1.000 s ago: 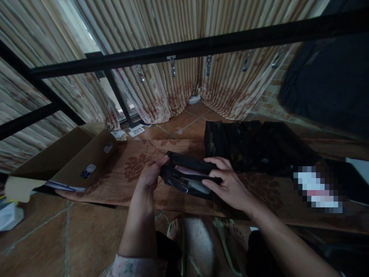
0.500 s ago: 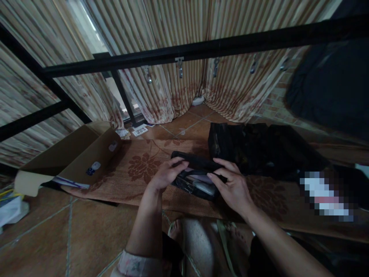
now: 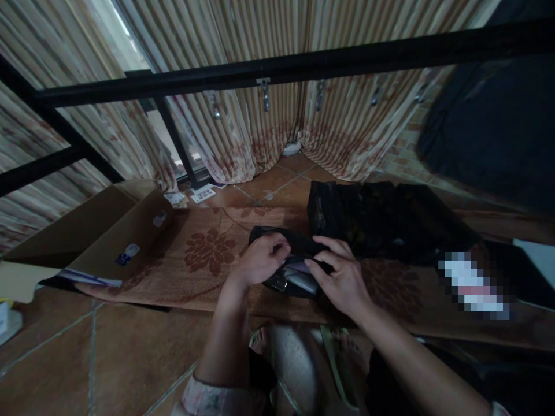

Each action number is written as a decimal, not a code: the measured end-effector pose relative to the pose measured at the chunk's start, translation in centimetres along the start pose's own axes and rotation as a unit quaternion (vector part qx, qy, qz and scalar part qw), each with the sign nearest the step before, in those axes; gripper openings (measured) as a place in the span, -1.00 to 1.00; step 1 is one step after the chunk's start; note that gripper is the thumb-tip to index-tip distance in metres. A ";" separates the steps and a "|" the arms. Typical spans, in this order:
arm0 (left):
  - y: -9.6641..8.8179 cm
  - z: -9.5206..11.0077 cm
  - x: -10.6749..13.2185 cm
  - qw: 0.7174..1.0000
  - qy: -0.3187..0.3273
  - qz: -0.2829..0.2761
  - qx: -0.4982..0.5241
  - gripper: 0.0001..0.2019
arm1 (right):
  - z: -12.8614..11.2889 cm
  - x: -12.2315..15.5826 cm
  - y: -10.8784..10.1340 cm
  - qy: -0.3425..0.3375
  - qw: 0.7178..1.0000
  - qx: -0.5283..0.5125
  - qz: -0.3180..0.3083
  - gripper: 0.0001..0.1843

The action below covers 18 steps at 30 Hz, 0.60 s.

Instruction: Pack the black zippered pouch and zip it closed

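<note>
A small black pouch (image 3: 299, 254) lies on a brown mat with a flower pattern (image 3: 208, 260), its mouth showing pale items inside (image 3: 301, 282). My left hand (image 3: 262, 260) grips the pouch's left end with curled fingers. My right hand (image 3: 340, 277) holds its right side, thumb and fingers pinching the upper edge. Both hands are in front of my knees and sandalled feet (image 3: 299, 358).
A folded black garment or bag (image 3: 381, 216) lies just behind the pouch. An open cardboard box (image 3: 99, 231) sits to the left on the mat. A black metal bar (image 3: 277, 66) crosses overhead. Striped curtains (image 3: 260, 127) hang behind; the floor has brown tiles (image 3: 87, 358).
My left hand has slid from the pouch's left end onto its top, and both hands have come closer together, narrowing the pouch's opening.
</note>
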<state>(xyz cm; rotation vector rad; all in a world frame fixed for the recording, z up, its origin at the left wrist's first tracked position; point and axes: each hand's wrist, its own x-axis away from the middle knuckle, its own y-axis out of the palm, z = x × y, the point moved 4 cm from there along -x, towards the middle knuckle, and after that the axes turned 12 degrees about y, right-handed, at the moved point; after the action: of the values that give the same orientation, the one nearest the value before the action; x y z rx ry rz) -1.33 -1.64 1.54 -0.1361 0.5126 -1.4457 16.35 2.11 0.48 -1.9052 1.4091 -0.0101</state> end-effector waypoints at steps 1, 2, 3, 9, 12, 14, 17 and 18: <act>0.1 0.2 -0.1 1.000 0.005 -0.023 -0.014 -0.83 | -0.1 0.0 0.0 0.001 1.000 -0.002 0.000 -0.85; 0.1 0.3 -0.3 0.999 0.006 -0.043 -0.026 -0.81 | -0.1 0.0 0.0 0.001 1.000 -0.005 0.001 -0.86; 0.2 0.5 -0.4 0.998 0.003 -0.061 -0.033 -0.78 | -0.2 0.0 0.0 0.002 1.000 -0.007 0.002 -0.87; 0.4 1.2 -1.2 0.991 -0.028 -0.114 -0.070 -0.68 | -0.2 -0.1 0.1 0.013 1.000 -0.004 0.005 -0.88; 0.7 1.6 -1.3 0.987 -0.018 -0.112 -0.113 -0.69 | -0.1 -0.1 0.2 0.015 1.000 -0.004 0.003 -0.89; 0.8 1.7 -1.2 0.986 -0.012 -0.098 -0.136 -0.70 | -0.1 -0.2 0.4 0.021 1.000 -0.006 0.000 -0.91; 1.1 1.7 -1.3 0.983 -0.005 -0.084 -0.162 -0.72 | -0.3 -0.4 0.4 0.034 0.999 -0.012 -0.004 -0.92; 1.2 1.7 -1.3 0.982 -0.003 -0.088 -0.169 -0.72 | -0.4 -0.5 0.4 0.038 0.999 -0.013 -0.007 -0.92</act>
<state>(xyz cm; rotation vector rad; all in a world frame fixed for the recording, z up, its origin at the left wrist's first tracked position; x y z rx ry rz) 0.42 -0.54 2.90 -0.4658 0.7544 -1.5190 15.68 2.28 0.76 -1.9541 1.4515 -0.0721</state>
